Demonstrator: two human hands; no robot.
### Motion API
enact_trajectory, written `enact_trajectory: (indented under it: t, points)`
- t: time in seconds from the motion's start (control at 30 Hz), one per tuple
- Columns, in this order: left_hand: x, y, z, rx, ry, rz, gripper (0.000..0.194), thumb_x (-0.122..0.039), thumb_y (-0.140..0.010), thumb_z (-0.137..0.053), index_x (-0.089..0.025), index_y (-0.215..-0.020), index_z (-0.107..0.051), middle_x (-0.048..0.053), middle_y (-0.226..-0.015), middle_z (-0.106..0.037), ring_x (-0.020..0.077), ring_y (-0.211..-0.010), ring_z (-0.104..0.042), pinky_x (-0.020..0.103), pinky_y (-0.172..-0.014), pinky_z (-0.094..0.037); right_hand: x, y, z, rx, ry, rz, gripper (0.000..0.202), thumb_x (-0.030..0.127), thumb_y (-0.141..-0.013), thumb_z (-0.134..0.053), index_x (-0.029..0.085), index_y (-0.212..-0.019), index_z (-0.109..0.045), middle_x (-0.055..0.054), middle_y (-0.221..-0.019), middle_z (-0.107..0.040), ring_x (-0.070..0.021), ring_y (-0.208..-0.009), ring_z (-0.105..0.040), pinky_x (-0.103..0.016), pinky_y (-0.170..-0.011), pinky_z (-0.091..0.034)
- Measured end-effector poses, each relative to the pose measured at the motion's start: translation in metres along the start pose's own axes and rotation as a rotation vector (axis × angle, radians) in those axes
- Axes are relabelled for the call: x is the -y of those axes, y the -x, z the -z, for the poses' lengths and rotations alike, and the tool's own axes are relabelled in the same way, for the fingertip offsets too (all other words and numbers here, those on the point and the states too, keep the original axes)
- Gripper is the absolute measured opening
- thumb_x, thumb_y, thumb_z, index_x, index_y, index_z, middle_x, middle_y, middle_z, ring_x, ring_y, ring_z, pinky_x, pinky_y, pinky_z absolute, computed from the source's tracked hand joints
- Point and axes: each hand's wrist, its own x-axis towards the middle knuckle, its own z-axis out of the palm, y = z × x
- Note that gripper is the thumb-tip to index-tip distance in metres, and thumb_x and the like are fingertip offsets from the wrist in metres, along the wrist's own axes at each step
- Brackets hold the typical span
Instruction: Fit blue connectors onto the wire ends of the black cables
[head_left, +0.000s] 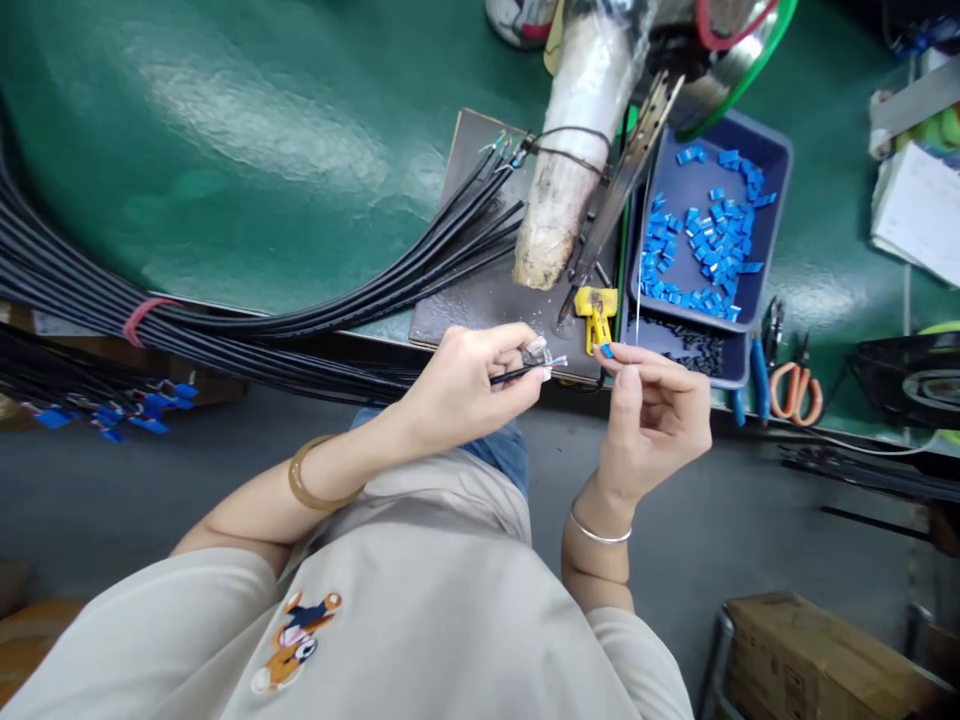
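My left hand (487,375) is closed round the end of a black cable (514,374), whose thin stripped wires (557,362) point to the right. To its right, my right hand (656,410) pinches with thumb and forefinger where a thin silvery solder wire (638,290) comes down to it. A small blue connector (607,351) shows at the forefinger's tip, just under a yellow clip (597,308); I cannot tell whether the finger or the clip bears it. Beyond the clip, a dark soldering tip (566,308) slants down to the dark work board (495,300).
A tied bundle of black cables (247,325) crosses from the left. A wrapped tube (574,150) hangs over the board. On the right are a tray (780,190) of blue connectors, a bin of black bits (690,345), blue-handled pliers (760,375) and orange-handled scissors (796,390).
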Motion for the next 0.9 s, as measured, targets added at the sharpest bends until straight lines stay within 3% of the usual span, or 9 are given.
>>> enact_trajectory:
  t: [0.1, 0.17, 0.23, 0.33, 0.43, 0.53, 0.6, 0.7, 0.9]
  points:
    - [0.006, -0.015, 0.023, 0.480, 0.259, 0.105, 0.017, -0.020, -0.085, -0.056, -0.015, -0.071, -0.065, -0.001, -0.054, -0.056, 0.0079, -0.047, -0.047, 0.021, -0.047, -0.034, 0.000, 0.001, 0.001, -0.006, 0.004, 0.000, 0.003, 0.022, -0.090, -0.062, 0.022, -0.087, -0.063, -0.004, -0.096, -0.073, -0.0190, -0.085, -0.075, -0.036, -0.074, -0.062]
    - [-0.008, -0.019, 0.041, 0.852, 0.209, -0.006, 0.019, -0.021, -0.086, -0.057, -0.017, -0.074, -0.071, 0.001, -0.055, -0.060, 0.0112, -0.048, -0.052, 0.024, -0.047, -0.037, -0.002, 0.000, 0.001, -0.005, 0.044, 0.003, 0.005, 0.024, -0.090, -0.063, 0.022, -0.086, -0.065, -0.005, -0.095, -0.072, -0.0198, -0.087, -0.074, -0.038, -0.077, -0.063]
    - [-0.033, -0.009, 0.053, 0.951, -0.029, -0.207, 0.019, -0.013, -0.083, -0.060, -0.023, -0.071, -0.071, 0.002, -0.061, -0.064, 0.0135, -0.051, -0.056, 0.027, -0.050, -0.040, -0.004, -0.002, 0.002, -0.001, 0.070, -0.003, 0.007, 0.027, -0.091, -0.061, 0.022, -0.086, -0.064, -0.005, -0.095, -0.072, -0.0203, -0.089, -0.074, -0.040, -0.079, -0.063]
    - [-0.069, 0.029, 0.055, 0.757, -0.352, -0.210, 0.032, 0.002, -0.075, -0.050, -0.023, -0.057, -0.060, 0.004, -0.056, -0.058, 0.0185, -0.046, -0.049, 0.034, -0.045, -0.030, -0.004, -0.003, 0.001, -0.011, 0.037, 0.003, 0.008, 0.028, -0.091, -0.061, 0.022, -0.086, -0.062, -0.004, -0.095, -0.072, -0.0205, -0.087, -0.074, -0.041, -0.077, -0.063]
    - [-0.068, 0.071, 0.040, 0.454, -0.561, -0.040, 0.030, 0.005, -0.074, -0.045, -0.020, -0.061, -0.056, 0.003, -0.055, -0.054, 0.0165, -0.041, -0.043, 0.033, -0.041, -0.018, 0.001, 0.000, 0.001, -0.022, -0.011, 0.023, 0.007, 0.026, -0.091, -0.060, 0.024, -0.085, -0.061, -0.004, -0.096, -0.072, -0.0210, -0.088, -0.075, -0.042, -0.078, -0.064]
    - [-0.029, 0.089, 0.021, 0.458, 0.055, 0.260, 0.010, -0.016, -0.086, -0.057, -0.018, -0.076, -0.058, -0.002, -0.056, -0.059, 0.0094, -0.038, -0.046, 0.025, -0.040, -0.029, 0.005, 0.004, 0.004, -0.021, -0.042, 0.026, 0.006, 0.025, -0.092, -0.058, 0.025, -0.087, -0.061, -0.004, -0.097, -0.071, -0.0206, -0.088, -0.075, -0.042, -0.080, -0.064]
    - [0.000, 0.088, 0.010, 0.100, 0.507, 0.537, 0.013, -0.027, -0.087, -0.063, -0.017, -0.084, -0.056, 0.001, -0.069, -0.069, 0.0079, -0.044, -0.054, 0.021, -0.047, -0.041, 0.007, 0.007, 0.007, -0.019, -0.054, 0.030, 0.006, 0.025, -0.092, -0.058, 0.024, -0.087, -0.061, -0.004, -0.097, -0.071, -0.0201, -0.088, -0.075, -0.041, -0.079, -0.064]
    - [0.024, 0.077, -0.002, -0.295, 0.866, 0.605, 0.026, -0.030, -0.074, -0.076, -0.016, -0.083, -0.056, -0.001, -0.065, -0.066, 0.0074, -0.050, -0.056, 0.019, -0.050, -0.045, 0.008, 0.011, 0.009, 0.016, -0.042, 0.050, 0.006, 0.024, -0.091, -0.061, 0.023, -0.087, -0.064, -0.004, -0.095, -0.072, -0.0198, -0.088, -0.074, -0.039, -0.076, -0.063]
    - [0.014, 0.039, -0.009, -0.198, 0.898, 0.470, 0.024, -0.033, -0.074, -0.077, -0.015, -0.076, -0.061, -0.004, -0.054, -0.057, 0.0032, -0.041, -0.038, 0.018, -0.040, -0.022, 0.009, 0.018, 0.003, 0.179, -0.061, 0.011, 0.005, 0.024, -0.088, -0.066, 0.024, -0.086, -0.071, -0.003, -0.095, -0.074, -0.0184, -0.089, -0.073, -0.036, -0.073, -0.063]
